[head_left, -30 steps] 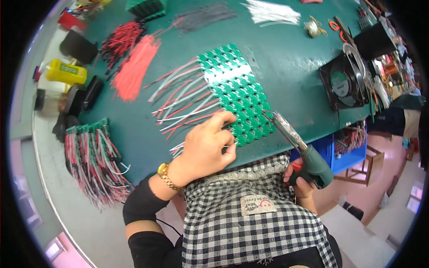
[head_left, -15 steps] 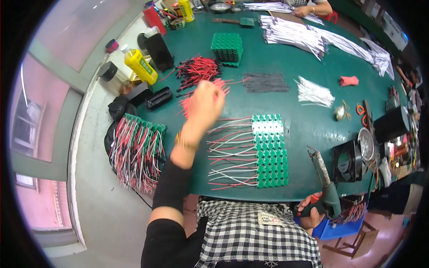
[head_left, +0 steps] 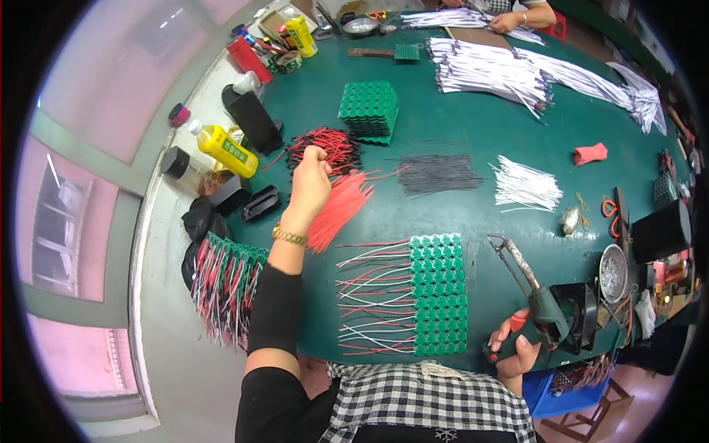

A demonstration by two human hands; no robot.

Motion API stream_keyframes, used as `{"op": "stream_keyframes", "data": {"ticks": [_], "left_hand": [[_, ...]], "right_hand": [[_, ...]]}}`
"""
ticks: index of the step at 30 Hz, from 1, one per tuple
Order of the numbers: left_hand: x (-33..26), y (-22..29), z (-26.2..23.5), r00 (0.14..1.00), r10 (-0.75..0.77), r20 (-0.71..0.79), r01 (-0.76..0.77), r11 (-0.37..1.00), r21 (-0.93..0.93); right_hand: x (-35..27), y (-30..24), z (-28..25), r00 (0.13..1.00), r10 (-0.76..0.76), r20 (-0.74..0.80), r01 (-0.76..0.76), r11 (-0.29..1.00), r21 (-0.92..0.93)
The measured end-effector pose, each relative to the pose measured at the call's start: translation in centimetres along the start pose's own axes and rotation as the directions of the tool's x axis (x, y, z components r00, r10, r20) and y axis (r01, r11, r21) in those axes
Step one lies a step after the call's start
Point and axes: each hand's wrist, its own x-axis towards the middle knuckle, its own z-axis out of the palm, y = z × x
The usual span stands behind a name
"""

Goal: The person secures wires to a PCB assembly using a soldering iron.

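While the person leans over the green counter [head_left: 443, 111], the scene reads as follows.

Left hand: the left hand [head_left: 310, 181] is raised over the far left part of the counter, its fingers pinched together above the loose red wires [head_left: 341, 207]; whether a wire sits between the fingertips is too small to tell.

Right hand: the right hand [head_left: 515, 351] is at the near edge, closed around the grip of a soldering iron [head_left: 526, 288], whose metal tip points away from the person.

Hands together: they are well apart, one far out on the left, one close in on the right.

Red wires: a fanned pile lying just beside the left wrist, with a tangle of red and black wires [head_left: 325, 144] beyond it.

Green boards: a panel of small green circuit boards [head_left: 439, 295] lies in front of the person, between the two hands, with red and white leads trailing from its left side.

Stack: more green boards [head_left: 369, 111] are piled farther out.

Black wires: a bundle of black wires [head_left: 436, 173] lies to the right of the red pile.

Left edge: a yellow bottle [head_left: 221, 148] stands near the rim, and a wired row of boards [head_left: 225, 284] hangs over it.
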Motion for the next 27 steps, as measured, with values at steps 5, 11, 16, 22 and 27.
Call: {"op": "stream_keyframes", "data": {"ticks": [5, 11, 16, 22, 27], "left_hand": [[-5.1, 6.2, -0.9, 0.972, -0.042, 0.233, 0.094, 0.971, -0.218], [-8.6, 9.5, 1.2, 0.912, 0.098, 0.398, -0.025, 0.982, -0.185], [-9.3, 9.0, 2.9, 0.9, 0.086, 0.426, 0.055, 0.95, -0.307], [-9.8, 8.9, 2.3, 0.885, 0.011, 0.466, 0.162, 0.93, -0.33], [-9.9, 9.0, 2.9, 0.892, 0.088, 0.442, 0.06, 0.949, -0.31]], "right_hand": [[1.1, -0.7, 1.5, 0.984, 0.177, 0.035, -0.177, 0.984, 0.009], [1.6, -0.5, 3.7, 0.938, 0.345, -0.014, -0.342, 0.921, -0.185], [1.7, -1.1, 4.9, 0.879, 0.477, 0.013, -0.454, 0.845, -0.283], [0.5, -1.6, 5.8, 0.857, 0.515, -0.002, -0.417, 0.692, -0.589], [1.6, -1.8, 7.5, 0.904, 0.428, -0.024, -0.343, 0.69, -0.638]]}}
